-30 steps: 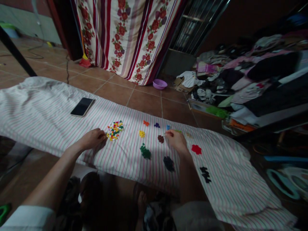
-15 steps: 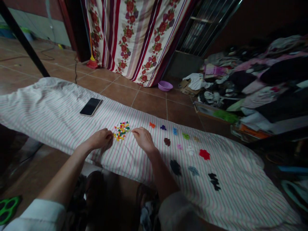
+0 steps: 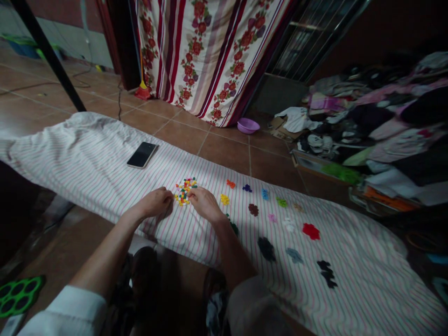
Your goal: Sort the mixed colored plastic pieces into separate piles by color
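Note:
A mixed pile of tiny coloured pieces [image 3: 185,191], too small to name, lies on the striped cloth [image 3: 196,233]. My left hand [image 3: 158,202] rests at the pile's left edge with its fingers curled closed; what they hold, if anything, is hidden. At the right edge my right hand [image 3: 205,203] pinches with thumb and forefinger among the pieces; whatever is in the pinch is too small to make out. Right of this hand are small heaps sorted by colour, among them a yellow heap [image 3: 224,199], a brown heap [image 3: 253,209], a red heap [image 3: 311,231] and a black heap [image 3: 327,274]. My right forearm partly covers a dark green heap [image 3: 234,227].
A phone [image 3: 142,155] lies on the cloth beyond my left hand. Past the far edge, a purple basin [image 3: 248,125] stands on the tiled floor before a flowered curtain [image 3: 206,56]. Clothes [image 3: 381,116] are piled at the right. A green object [image 3: 21,296] shows at lower left.
My right hand has moved slightly in over the pile's right side, and its forearm now uncovers the yellow heap and part of the green one. The whole view has shifted a little.

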`<state>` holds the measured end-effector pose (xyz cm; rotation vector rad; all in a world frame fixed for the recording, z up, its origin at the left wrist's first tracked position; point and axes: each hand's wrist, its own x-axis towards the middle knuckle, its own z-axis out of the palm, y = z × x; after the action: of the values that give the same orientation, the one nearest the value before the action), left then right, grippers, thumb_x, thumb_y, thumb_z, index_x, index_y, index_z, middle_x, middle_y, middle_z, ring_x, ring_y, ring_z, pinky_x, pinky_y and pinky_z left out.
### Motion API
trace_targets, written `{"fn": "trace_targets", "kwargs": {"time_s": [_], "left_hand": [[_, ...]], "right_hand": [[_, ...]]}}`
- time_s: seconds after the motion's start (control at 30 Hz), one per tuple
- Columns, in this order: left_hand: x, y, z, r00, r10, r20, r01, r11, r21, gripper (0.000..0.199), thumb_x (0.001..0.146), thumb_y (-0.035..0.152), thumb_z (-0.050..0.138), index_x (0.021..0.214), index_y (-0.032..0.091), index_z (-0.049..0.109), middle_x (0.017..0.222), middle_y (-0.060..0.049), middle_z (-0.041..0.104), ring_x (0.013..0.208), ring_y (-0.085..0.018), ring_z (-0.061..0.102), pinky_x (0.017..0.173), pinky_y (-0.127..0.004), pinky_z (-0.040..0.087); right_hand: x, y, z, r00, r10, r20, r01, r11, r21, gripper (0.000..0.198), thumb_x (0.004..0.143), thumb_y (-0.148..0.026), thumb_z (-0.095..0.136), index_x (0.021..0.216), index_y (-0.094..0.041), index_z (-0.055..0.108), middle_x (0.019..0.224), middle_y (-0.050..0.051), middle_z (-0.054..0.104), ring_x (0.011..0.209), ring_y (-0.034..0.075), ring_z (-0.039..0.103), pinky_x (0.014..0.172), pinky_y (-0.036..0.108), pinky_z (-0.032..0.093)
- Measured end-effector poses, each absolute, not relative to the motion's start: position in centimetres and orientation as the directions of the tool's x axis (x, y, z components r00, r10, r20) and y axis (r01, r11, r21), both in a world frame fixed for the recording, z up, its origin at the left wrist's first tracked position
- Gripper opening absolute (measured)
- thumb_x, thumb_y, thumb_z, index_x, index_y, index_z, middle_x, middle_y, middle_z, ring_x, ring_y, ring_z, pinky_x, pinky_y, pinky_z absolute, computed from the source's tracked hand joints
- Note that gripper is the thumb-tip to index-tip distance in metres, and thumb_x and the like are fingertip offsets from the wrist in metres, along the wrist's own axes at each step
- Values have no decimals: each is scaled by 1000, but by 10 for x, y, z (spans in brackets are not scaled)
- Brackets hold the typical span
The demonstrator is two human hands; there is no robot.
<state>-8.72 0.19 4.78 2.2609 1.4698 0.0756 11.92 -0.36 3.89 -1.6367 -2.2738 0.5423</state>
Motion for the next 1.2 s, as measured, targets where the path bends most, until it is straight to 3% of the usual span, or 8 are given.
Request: {"fn": "trace_targets", "kwargs": {"time_s": [0.37,0.73,1.0,1.2], "left_hand": [[-86,1,50,431,878,-209,865,-336,371,34,89,23,35,95,15,68,96,-10,64,83,-17,62,79,-28,45],[-86,-1,53,435,878,-198,855,-335,395,32,88,22,37,93,17,67,95,-8,65,86,-16,62,80,-27,45],[-86,0,51,435,873,-222,868,-340,361,33,89,23,35,92,16,67,95,-9,63,87,-17,62,81,-28,44],[-86,0,51,433,875,-218,859,-327,394,32,89,22,35,93,16,67,95,-9,63,85,-17,62,80,-28,44]], "right_hand": [[117,-6,33,-315,949,-18,881,285,-378,19,93,-18,49,101,-20,66,103,7,65,96,18,60,81,26,42],[131,-8,33,-269,962,53,836,261,-484,21,89,-13,48,100,-21,63,100,5,67,94,16,60,85,26,41],[186,2,42,-82,972,222,818,193,-542,25,84,-12,46,98,-18,67,95,5,69,87,16,62,82,27,44],[226,19,37,153,951,270,839,19,-543,26,83,-15,47,96,-18,69,93,6,71,85,17,64,82,29,47]]}}
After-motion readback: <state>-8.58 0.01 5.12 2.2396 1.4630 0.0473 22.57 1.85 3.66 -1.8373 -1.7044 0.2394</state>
